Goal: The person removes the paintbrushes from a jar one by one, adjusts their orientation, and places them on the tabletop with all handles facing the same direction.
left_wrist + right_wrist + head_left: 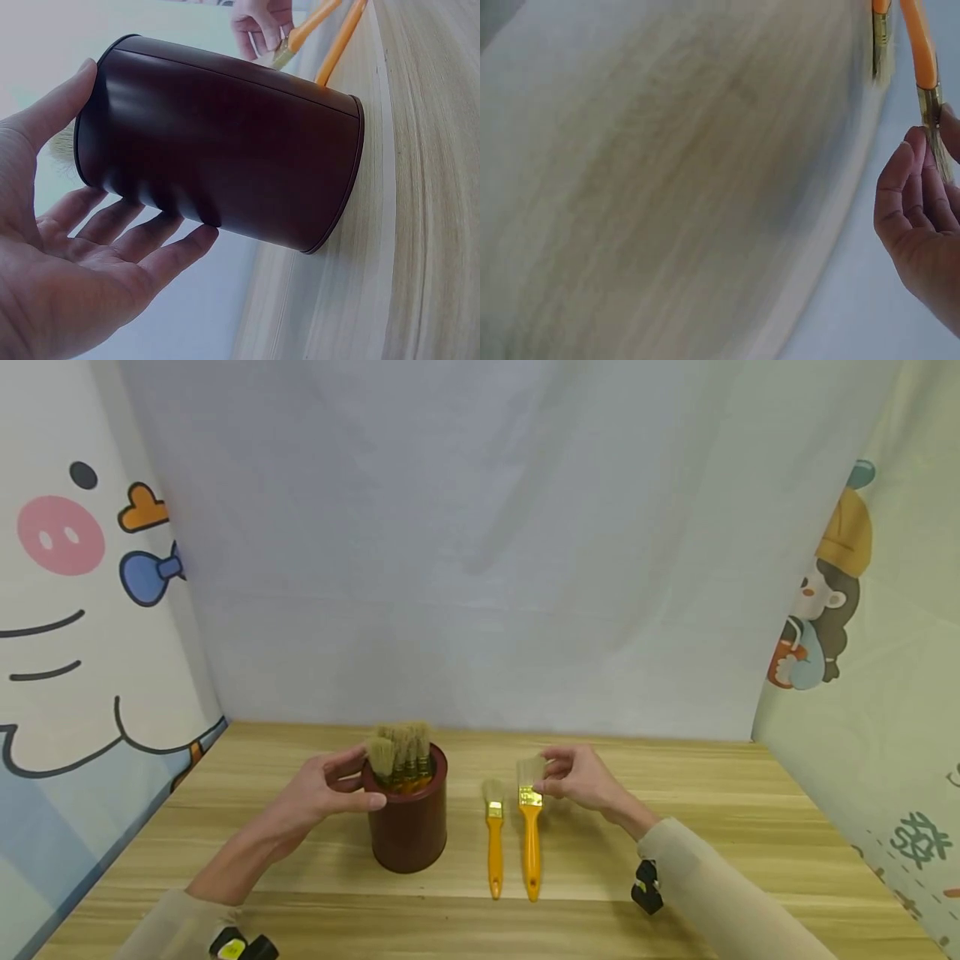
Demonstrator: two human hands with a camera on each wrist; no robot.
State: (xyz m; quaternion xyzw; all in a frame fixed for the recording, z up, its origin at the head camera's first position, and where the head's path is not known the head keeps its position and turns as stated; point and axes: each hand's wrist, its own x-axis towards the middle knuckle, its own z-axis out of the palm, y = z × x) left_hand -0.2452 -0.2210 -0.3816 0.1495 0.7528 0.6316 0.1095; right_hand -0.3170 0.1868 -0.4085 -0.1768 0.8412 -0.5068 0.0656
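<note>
A dark brown-red cylindrical brush holder point(408, 839) stands upright on the table, with several paintbrushes point(405, 752) in it, bristles up. My left hand point(330, 789) holds it near the rim. In the left wrist view, the thumb lies at the rim and the fingertips point(202, 234) touch the side. To the right, my right hand point(581, 781) pinches a wide paintbrush point(532, 843) between thumb and fingers near its metal band and bristles. Its yellow-orange handle points toward me. Just left of it lies a narrower paintbrush point(495, 856), with nothing holding it.
The wood-grain table point(690, 860) runs back to a pale cloth backdrop point(480, 568). Cartoon-printed curtains hang at the left point(97, 652) and right point(885, 718). Both forearms come in from the near edge, in light sleeves point(720, 885) with black wrist devices.
</note>
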